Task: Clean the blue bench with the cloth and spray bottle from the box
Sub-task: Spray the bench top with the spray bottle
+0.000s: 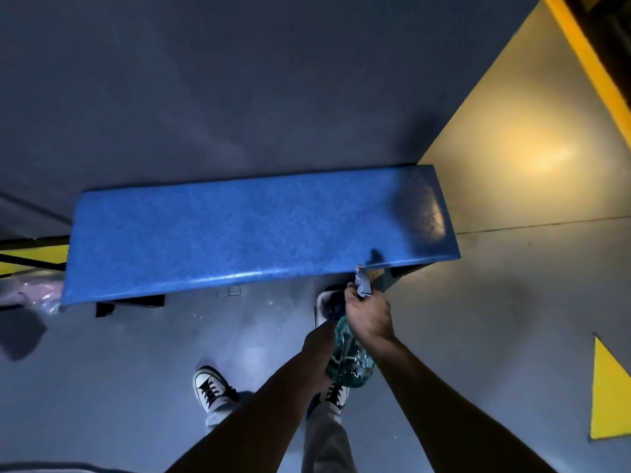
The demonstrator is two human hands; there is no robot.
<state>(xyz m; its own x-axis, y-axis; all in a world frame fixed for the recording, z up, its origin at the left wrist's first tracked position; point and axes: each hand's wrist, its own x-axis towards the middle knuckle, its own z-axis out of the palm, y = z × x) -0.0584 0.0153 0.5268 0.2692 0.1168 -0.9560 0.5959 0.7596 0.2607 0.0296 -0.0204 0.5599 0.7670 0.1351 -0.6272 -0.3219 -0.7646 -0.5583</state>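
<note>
Blue bench point(259, 230) lies across centre, unwiped — right hand point(368, 317) grips spray bottle point(350, 361) at 5 o'clock, left hand point(317, 346) grip unclear — likely spraying step; next, aim nozzle at seat.

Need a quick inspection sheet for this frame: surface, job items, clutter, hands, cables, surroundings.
Surface: blue bench top bare, glare patch at its right end.
Job's things: spray bottle, clear green, held upright below the bench's front edge; white box on the floor under the bench, dark contents; cloth not clearly identifiable.
Clutter: clear plastic wrap on the floor at the bench's left end.
Grippers: right hand closed on the bottle's trigger head; left hand at the bottle's body, grip partly hidden.
Cables: nothing seen.
Surroundings: grey floor with yellow markings; the person's white sneakers.
</note>
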